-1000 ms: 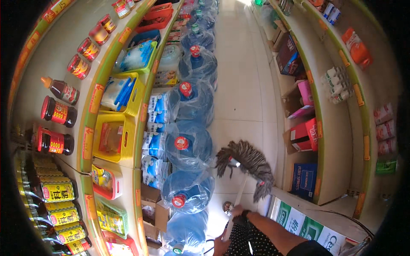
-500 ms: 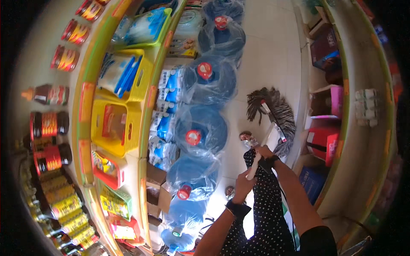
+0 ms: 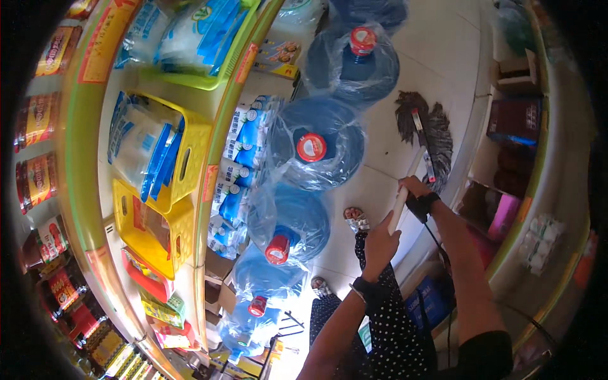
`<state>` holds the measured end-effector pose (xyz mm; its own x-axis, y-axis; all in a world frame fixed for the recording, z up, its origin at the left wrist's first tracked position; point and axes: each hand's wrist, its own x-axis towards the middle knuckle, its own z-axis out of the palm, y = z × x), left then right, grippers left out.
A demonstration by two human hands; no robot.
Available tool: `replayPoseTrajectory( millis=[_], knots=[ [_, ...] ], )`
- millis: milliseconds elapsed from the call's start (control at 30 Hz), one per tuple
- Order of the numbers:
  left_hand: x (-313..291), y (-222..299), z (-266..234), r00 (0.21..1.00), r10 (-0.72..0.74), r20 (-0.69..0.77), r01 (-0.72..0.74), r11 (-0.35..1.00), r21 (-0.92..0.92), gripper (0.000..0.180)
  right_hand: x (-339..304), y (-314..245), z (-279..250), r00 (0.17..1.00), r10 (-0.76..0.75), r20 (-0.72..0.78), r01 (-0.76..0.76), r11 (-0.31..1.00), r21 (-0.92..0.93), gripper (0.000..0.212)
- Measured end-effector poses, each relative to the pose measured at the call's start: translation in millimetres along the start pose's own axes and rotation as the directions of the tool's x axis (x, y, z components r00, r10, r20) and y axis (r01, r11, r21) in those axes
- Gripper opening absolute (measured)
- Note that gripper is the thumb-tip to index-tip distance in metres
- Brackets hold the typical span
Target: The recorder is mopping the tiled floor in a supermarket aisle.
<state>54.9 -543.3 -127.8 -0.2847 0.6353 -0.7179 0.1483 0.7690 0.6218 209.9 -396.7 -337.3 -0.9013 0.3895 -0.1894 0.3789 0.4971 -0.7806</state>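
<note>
The mop [image 3: 421,136] stands in the narrow shop aisle, its dark stringy head spread on the pale floor [image 3: 443,57] just beside the foot of the right-hand shelf [image 3: 506,158], and its pale handle slants back up toward the person. Both hands are on that handle: the left hand [image 3: 380,244] has its grip wrapped tight round the lower-seen stretch of the pole, and the right hand [image 3: 415,188], wearing a dark wrist strap, is clamped further along, nearer the head. The handle looks stiff and light, so it should steer easily from two spaced holds like these; the head looks soft and floppy, likely to drag and to weigh more if wet, so it is best guided from the pole and not touched. To the left, big blue water jugs [image 3: 316,149] with red caps, wrapped in clear film, stand in a row along the floor, close to the mop's path. Yellow baskets [image 3: 183,164] of packets sit on the left shelving above them.
</note>
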Motion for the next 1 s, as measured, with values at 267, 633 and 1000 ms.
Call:
replayPoseTrajectory(
  millis=[267,633,1000],
  knots=[
    [12.2,-23.7,5.1,0.996,-0.039,-0.076,0.017,0.962,-0.272,0.052,67.6,-7.1,-7.9,0.808,0.471,0.355,-0.447,0.882,-0.152,0.029],
    [-75.7,-104.5,56.8,0.998,-0.056,-0.030,0.042,0.940,-0.340,0.062,-4.1,-16.3,77.8,0.484,0.742,0.465,-0.665,0.657,-0.356,0.040],
    [-264.8,-314.0,23.9,0.991,-0.121,0.064,0.136,0.930,-0.340,0.060,-130.8,-157.0,313.5,0.575,0.763,0.294,-0.724,0.642,-0.251,0.033]
  ],
)
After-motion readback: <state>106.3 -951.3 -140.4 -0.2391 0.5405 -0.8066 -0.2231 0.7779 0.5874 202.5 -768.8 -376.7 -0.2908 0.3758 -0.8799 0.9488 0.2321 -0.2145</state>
